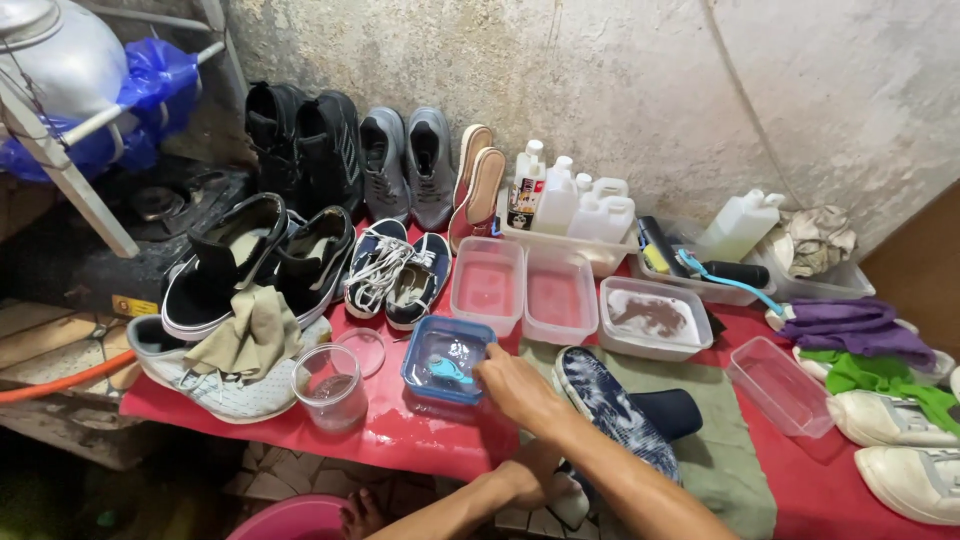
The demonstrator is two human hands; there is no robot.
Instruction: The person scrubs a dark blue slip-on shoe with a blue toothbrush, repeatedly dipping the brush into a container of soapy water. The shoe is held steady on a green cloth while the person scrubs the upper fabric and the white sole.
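Right hand (515, 385) pinches a teal brush (450, 372) in the blue tub (412, 365); left hand (535, 478) grips the patterned shoe (610, 405).

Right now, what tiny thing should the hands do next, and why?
Probably lift the small blue brush out of the blue tub. The right hand reaches into that tub at the brush, while the left hand steadies the dark patterned shoe on the green cloth.

Clear plastic tub (447, 362), wet glossy red tabletop (400, 430), matt green cloth (730, 450), rough wall (620, 90).
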